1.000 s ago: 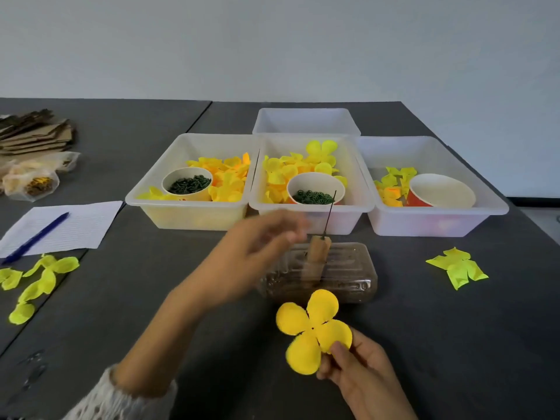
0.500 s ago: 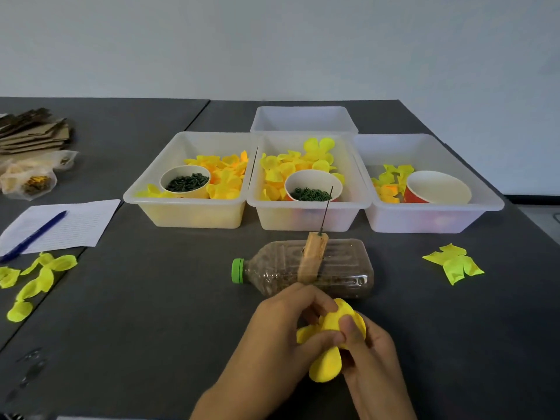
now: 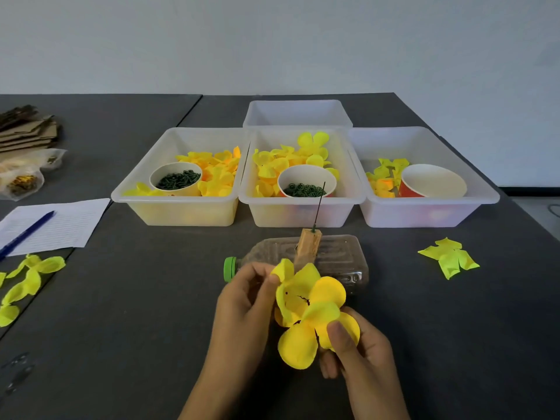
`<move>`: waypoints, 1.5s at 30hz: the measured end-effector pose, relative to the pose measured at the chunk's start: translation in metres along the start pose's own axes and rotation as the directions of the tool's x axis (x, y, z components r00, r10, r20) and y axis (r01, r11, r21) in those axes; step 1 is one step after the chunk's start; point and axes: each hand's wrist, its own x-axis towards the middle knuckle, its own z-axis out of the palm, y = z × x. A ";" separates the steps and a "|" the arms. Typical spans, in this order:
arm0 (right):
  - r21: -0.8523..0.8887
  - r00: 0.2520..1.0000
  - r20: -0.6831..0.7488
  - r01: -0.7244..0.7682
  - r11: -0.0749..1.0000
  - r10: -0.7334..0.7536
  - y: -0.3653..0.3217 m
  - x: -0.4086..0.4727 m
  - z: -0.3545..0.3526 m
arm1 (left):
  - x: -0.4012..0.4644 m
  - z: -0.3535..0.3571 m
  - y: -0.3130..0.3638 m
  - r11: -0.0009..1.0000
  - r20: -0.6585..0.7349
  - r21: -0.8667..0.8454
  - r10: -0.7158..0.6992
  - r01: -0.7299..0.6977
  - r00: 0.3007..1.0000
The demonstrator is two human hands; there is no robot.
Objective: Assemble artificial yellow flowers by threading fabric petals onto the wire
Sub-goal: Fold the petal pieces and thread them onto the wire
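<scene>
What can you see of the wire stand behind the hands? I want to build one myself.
The wire is thin, dark green and straight. It stands nearly upright, leaning slightly right, out of a small tan wooden block. The block sits on a clear plastic bottle that lies on its side on the dark table, green cap to the left. The wire is bare, with no petals on it, and neither hand touches it.

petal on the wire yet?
No: the wire stands bare above the wooden block, while both hands, left and right, hold the petal below it.
</scene>
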 end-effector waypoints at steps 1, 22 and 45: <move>-0.008 1.000 -0.002 0.006 1.000 -0.006 0.001 0.000 0.001 | 0.002 -0.001 -0.001 1.000 -0.017 -0.017 -0.011 0.010 1.000; 0.520 0.880 -0.206 -0.273 0.810 0.428 0.013 0.004 -0.007 | 0.215 0.004 0.042 0.699 -0.165 0.714 0.212 -0.031 0.963; 0.575 0.942 0.109 -0.320 0.753 0.316 0.010 0.006 -0.014 | 0.064 -0.017 0.069 0.872 0.606 0.281 0.163 -0.401 0.778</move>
